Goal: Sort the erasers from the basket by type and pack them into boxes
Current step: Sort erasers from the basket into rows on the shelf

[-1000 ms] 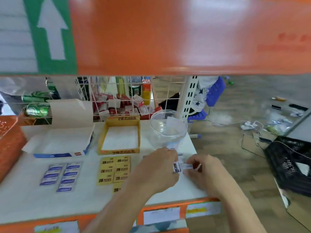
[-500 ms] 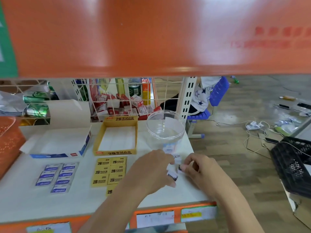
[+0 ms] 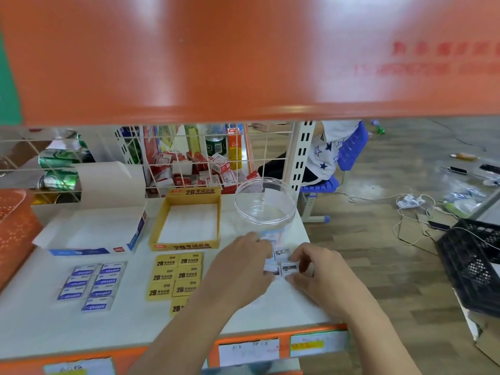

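On the white shelf (image 3: 135, 326), several small white erasers (image 3: 282, 262) with grey-black prints lie in a tight cluster between my hands. My left hand (image 3: 240, 269) curls over the cluster's left side and touches it. My right hand (image 3: 316, 269) pinches the eraser at the cluster's right edge. Several yellow 2B erasers (image 3: 176, 277) lie in rows below an open yellow box (image 3: 186, 244). Several blue-and-white erasers (image 3: 94, 282) lie below an open white-and-blue box (image 3: 89, 250). A clear round tub (image 3: 266, 204) stands just behind the cluster.
An orange basket (image 3: 13, 228) sits at the far left. An orange shelf board (image 3: 243, 58) hangs overhead. A wire grid (image 3: 189, 158) backs the shelf, with red-white boxes and cans behind it. A black crate (image 3: 473, 263) stands on the floor to the right, and a seated person's clothing (image 3: 322, 155) shows beyond.
My hands have come closer around the small white erasers and pushed them together into a cluster. The view has shifted slightly.
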`<state>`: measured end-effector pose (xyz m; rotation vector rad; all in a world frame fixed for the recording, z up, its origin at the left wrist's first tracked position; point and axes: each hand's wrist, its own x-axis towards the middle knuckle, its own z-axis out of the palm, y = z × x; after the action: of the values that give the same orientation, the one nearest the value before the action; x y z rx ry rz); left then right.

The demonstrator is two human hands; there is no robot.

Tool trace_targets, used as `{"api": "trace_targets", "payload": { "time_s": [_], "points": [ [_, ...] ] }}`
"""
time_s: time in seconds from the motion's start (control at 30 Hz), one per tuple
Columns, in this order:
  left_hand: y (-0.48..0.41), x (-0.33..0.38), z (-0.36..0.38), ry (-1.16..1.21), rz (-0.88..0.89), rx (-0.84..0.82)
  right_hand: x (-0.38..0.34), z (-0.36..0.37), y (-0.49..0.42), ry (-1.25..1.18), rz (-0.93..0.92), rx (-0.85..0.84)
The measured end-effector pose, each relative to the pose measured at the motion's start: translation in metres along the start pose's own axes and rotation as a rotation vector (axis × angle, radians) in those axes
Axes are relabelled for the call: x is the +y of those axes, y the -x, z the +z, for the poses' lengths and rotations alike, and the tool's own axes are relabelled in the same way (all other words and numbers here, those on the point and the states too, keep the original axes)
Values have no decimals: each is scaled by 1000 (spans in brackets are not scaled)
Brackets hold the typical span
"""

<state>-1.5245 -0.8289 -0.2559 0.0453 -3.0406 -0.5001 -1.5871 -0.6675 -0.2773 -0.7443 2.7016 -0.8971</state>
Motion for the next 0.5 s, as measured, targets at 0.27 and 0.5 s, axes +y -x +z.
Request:
{"api": "trace_targets", "payload": {
  "time_s": [0.27, 0.5],
  "points": [
    [-4, -9, 6, -65, 32, 29, -4, 0, -7, 6, 16, -19],
    [-8, -12, 7, -57, 33, 18, -7, -4, -11, 45, -17, -76]
  ]
}}
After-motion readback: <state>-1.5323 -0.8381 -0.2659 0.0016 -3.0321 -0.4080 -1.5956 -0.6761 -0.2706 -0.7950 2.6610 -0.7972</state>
